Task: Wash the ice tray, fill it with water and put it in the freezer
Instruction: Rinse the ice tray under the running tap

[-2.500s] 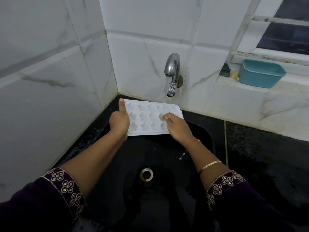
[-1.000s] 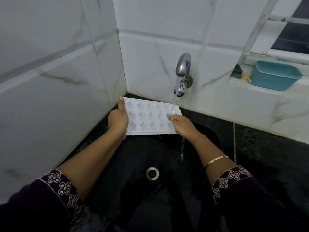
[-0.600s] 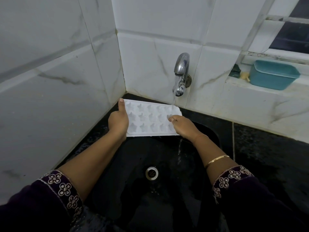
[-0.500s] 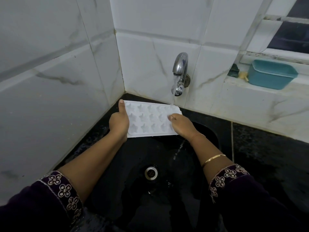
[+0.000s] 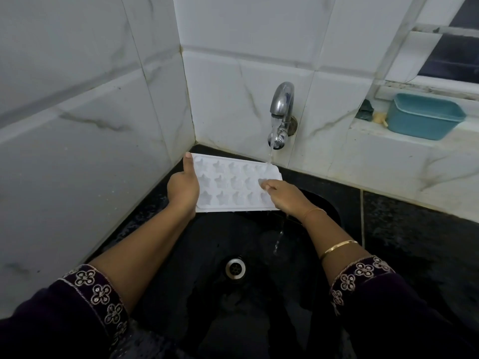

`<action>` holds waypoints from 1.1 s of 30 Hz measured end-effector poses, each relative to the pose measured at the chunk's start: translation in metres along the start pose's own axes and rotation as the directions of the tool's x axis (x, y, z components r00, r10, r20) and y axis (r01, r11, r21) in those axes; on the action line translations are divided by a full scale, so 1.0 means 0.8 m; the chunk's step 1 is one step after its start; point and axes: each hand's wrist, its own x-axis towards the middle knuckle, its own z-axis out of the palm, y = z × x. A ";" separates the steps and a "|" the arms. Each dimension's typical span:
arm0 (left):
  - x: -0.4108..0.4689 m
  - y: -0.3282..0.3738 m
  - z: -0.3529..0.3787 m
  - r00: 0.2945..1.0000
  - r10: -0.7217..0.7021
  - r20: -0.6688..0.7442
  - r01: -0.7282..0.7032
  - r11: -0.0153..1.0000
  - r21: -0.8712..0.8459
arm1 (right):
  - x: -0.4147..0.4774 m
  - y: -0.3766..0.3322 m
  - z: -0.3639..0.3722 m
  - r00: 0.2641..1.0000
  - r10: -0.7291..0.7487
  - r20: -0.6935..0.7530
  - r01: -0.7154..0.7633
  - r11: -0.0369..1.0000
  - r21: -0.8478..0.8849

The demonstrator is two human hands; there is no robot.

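A white ice tray (image 5: 228, 185) with star-shaped cells is held over the black sink (image 5: 259, 294), tilted slightly. My left hand (image 5: 182, 187) grips its left end, thumb up along the edge. My right hand (image 5: 283, 196) rests on the tray's right end, fingertips pressed into a cell. A thin stream of water runs from the chrome tap (image 5: 281, 115) onto the tray's far right corner and drips off below my right wrist into the sink.
White marble-look tiled walls close in on the left and behind. A drain (image 5: 235, 267) sits in the sink bottom. A black counter (image 5: 420, 242) extends to the right. On the window ledge stand a teal tub (image 5: 425, 116) and a dark scrubber (image 5: 366, 110).
The tray has stayed under the tap with only small shifts. My right fingers rub over the right-hand cells. Water keeps running off the tray into the sink.
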 end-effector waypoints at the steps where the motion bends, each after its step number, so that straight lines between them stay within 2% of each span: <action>1: -0.001 0.000 0.002 1.000 -0.005 0.001 0.005 1.000 -0.015 | 0.001 -0.001 0.000 1.000 0.009 -0.028 -0.012 0.995 -0.096; 3: -0.001 -0.001 0.004 1.000 -0.030 0.007 0.031 0.998 -0.049 | -0.002 -0.005 -0.001 0.997 0.019 -0.077 -0.036 0.973 -0.229; 5: 0.000 -0.001 0.004 0.998 -0.062 0.012 0.062 0.996 -0.070 | -0.001 -0.009 0.001 0.996 0.006 -0.090 -0.027 0.970 -0.242; 7: 0.000 -0.002 0.003 0.997 -0.074 0.008 0.074 0.994 -0.077 | 0.002 -0.012 0.007 0.997 -0.018 -0.075 0.008 0.991 -0.132; 10: -0.001 -0.002 0.000 0.996 -0.084 0.004 0.084 0.993 -0.086 | 0.001 -0.011 0.014 1.000 -0.007 -0.028 0.011 0.988 0.156; 12: -0.001 -0.001 -0.003 0.997 -0.071 -0.005 0.071 0.995 -0.072 | -0.002 -0.007 0.014 1.000 -0.003 -0.014 0.006 0.978 0.210; 16: -0.002 -0.001 -0.003 1.000 -0.009 -0.010 0.008 1.000 -0.016 | 0.002 0.004 0.013 0.999 -0.010 -0.035 0.010 1.000 0.004; 18: -0.003 0.002 -0.004 1.000 -0.011 -0.008 0.011 1.000 -0.027 | 0.002 0.004 0.015 0.997 -0.028 -0.073 0.028 1.000 -0.006; 21: 0.000 0.006 -0.013 1.000 0.001 -0.029 -0.001 1.000 -0.022 | 0.001 0.002 0.017 0.977 -0.027 -0.212 0.089 0.952 0.292; 23: 0.002 0.008 -0.023 0.999 0.017 -0.048 -0.017 1.000 0.007 | 0.001 0.007 0.013 0.943 0.040 -0.329 0.091 0.923 0.373; 25: 0.006 0.005 -0.030 0.999 0.007 -0.033 -0.007 1.000 0.002 | 0.003 0.012 0.012 0.943 0.050 -0.329 0.062 0.945 0.322; 29: 0.004 0.001 -0.038 1.000 0.006 -0.027 -0.006 1.000 -0.002 | 0.009 0.013 0.019 0.983 0.030 -0.179 0.004 0.983 0.186; 33: -0.003 -0.002 -0.037 1.000 -0.007 -0.026 0.006 1.000 -0.026 | 0.012 -0.003 0.021 0.991 0.045 -0.123 -0.033 0.994 0.100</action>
